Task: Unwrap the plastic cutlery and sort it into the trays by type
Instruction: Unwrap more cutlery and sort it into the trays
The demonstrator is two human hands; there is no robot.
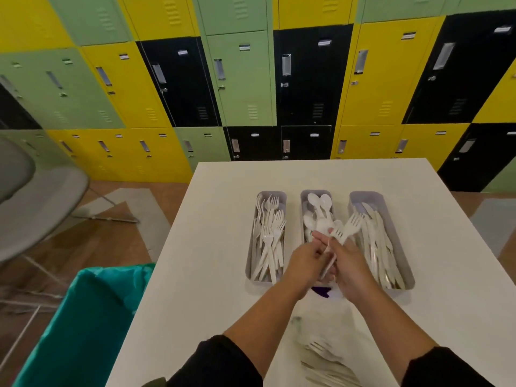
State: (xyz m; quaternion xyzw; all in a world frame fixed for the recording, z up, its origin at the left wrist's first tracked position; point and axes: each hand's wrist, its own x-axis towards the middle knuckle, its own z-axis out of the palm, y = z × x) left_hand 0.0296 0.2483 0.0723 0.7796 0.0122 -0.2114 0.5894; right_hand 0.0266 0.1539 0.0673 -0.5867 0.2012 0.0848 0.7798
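Midway through the sorting, three grey trays were seen side by side on the white table (223, 247): the left tray (252, 263) was stacked with forks, the middle tray (303, 196) held spoons, and the right tray (402, 255) was laid with knives. More cutlery, seemingly still in its clear wrap, was left in a blurred pile (326, 361) at the near edge between the forearms, so the job was judged well advanced but not finished. A teal-lined bin (83, 317) was set just beside the table's left edge. The hands were held together just above the near end of the middle tray. The right hand (353, 263) was curled round white forks (349, 227), their tines pointed up and away toward the right tray. The left hand (305, 261) had its fingers bent in against the same bundle, apparently pinching a strip of thin wrapper (329, 261) that hung between the hands; exactly how much was gripped could not be told. A dark purple scrap (321, 291) was glimpsed on the table under the wrists
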